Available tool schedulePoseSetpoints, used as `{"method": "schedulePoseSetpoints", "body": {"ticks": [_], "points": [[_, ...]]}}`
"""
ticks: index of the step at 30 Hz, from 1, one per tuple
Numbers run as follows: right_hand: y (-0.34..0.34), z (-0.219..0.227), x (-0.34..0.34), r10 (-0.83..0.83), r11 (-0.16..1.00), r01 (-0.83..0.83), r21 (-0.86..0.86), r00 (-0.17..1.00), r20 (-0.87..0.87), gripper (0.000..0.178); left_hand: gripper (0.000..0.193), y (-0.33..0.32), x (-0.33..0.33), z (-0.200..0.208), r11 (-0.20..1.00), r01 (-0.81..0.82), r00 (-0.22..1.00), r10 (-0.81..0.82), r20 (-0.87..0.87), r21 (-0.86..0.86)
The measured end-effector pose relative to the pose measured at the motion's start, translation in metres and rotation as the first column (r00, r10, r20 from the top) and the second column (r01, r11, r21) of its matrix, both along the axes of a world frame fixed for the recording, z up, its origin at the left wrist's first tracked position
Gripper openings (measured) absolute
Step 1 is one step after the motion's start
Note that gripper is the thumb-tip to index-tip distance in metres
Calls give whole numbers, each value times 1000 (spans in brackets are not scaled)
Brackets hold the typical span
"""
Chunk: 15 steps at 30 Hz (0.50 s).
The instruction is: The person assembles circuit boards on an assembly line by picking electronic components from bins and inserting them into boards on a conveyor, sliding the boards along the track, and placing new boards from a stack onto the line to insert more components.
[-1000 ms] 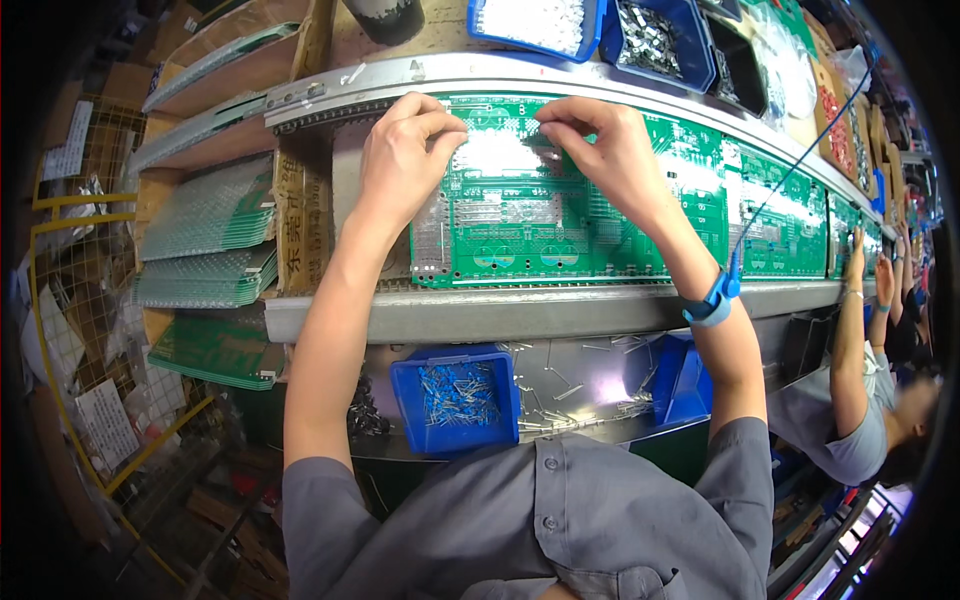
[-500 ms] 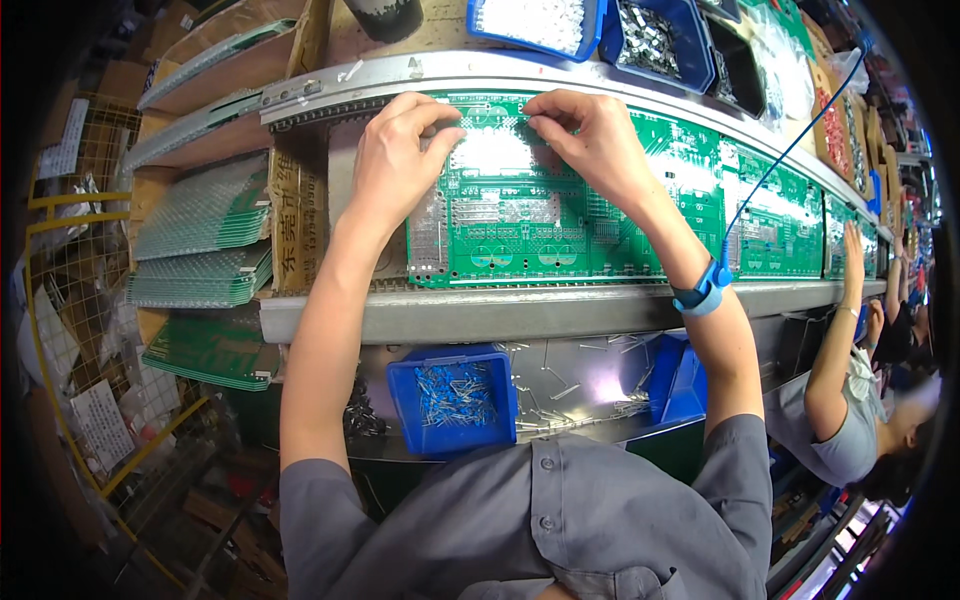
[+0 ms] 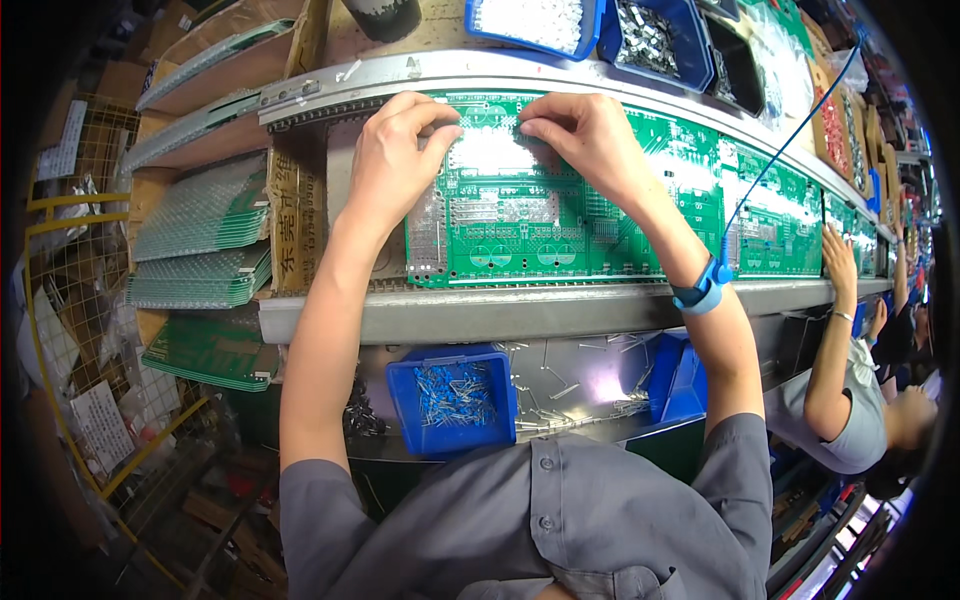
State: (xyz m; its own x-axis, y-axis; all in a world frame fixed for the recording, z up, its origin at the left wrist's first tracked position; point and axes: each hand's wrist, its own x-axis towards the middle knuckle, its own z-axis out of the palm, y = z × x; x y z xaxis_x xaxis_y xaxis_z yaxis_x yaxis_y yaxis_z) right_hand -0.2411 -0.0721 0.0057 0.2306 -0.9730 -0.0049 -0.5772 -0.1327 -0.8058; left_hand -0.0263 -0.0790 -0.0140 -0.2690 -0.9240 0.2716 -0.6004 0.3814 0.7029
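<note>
A green circuit board (image 3: 515, 215) lies flat between the metal rails in front of me. Over its upper left part is my left hand (image 3: 395, 150), thumb and forefinger nearly together in a pinch. My right hand (image 3: 592, 145) pinches in the same way over the board's upper middle, a short way across from the left. Whatever either pinch holds is too small or hidden to make out. A blue wrist strap (image 3: 704, 290) with a cord is around my right wrist. Glare whitens the board between my hands.
Below the near rail (image 3: 480, 315) stands a blue bin (image 3: 402, 405) of blue leaded components, with another blue bin (image 3: 675, 380) to its right. Stacked boards (image 3: 200, 215) fill the left rack. Parts bins (image 3: 600, 35) line the far side. A co-worker's hand (image 3: 838, 258) is at the right.
My right hand has shifted very slightly left; the left stays nearly still. The co-worker's hand at the right has moved left and nearer along the line.
</note>
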Motion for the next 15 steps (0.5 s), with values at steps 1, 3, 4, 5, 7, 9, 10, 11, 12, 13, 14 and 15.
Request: {"method": "schedulePoseSetpoints", "body": {"ticks": [1, 3, 4, 5, 7, 9, 10, 11, 12, 13, 14, 15], "points": [[-1, -4, 0, -11, 999, 10, -41, 1000, -13, 12, 14, -1, 0, -1, 1000, 7, 1000, -7, -5, -7], [-3, -12, -1, 10, 981, -18, -191, 999, -42, 12, 14, -1, 0, 0, 1000, 16, 1000, -16, -10, -14], [-3, -16, -2, 28, 941, -51, -335, 997, -73, 12, 13, 0, 0, 1, 1000, 14, 1000, -14, -3, -16], [-4, -19, -2, 27, 941, -50, -335, 997, -74, 12, 13, -1, 0, 1, 1000, 12, 1000, -12, 3, -18], [-4, -21, -2, 34, 898, -63, -436, 997, -74, 11, 13, -1, 0, 0, 1000, 19, 1000, -19, -12, -15], [-3, -21, -1, 29, 897, -65, -437, 996, -90, 11, 13, -1, 0, -1, 1000, 24, 999, -25, -25, -12], [-2, -21, 0, 23, 896, -68, -440, 994, -106, 10, 13, -1, 0, -1, 1000, 24, 1000, -24, -19, -14], [-2, -22, 0, 23, 896, -68, -439, 994, -106, 10, 13, -1, 0, 0, 1000, 23, 1000, -23, -12, -17], [-3, -24, 0, 29, 884, -74, -461, 994, -106, 10, 13, -1, 0, -1, 1000, 24, 1000, -24, -12, -17], [-3, -26, 1, 34, 872, -81, -482, 994, -105, 9, 13, -2, 0, -1, 1000, 25, 1000, -25, -17, -15], [-3, -27, 1, 34, 873, -81, -482, 994, -105, 9, 13, -2, 1, -1, 1000, 26, 999, -26, -22, -13], [-3, -27, 2, 32, 866, -81, -494, 994, -107, 9, 13, -2, 1, -1, 1000, 26, 999, -26, -22, -12]]}}
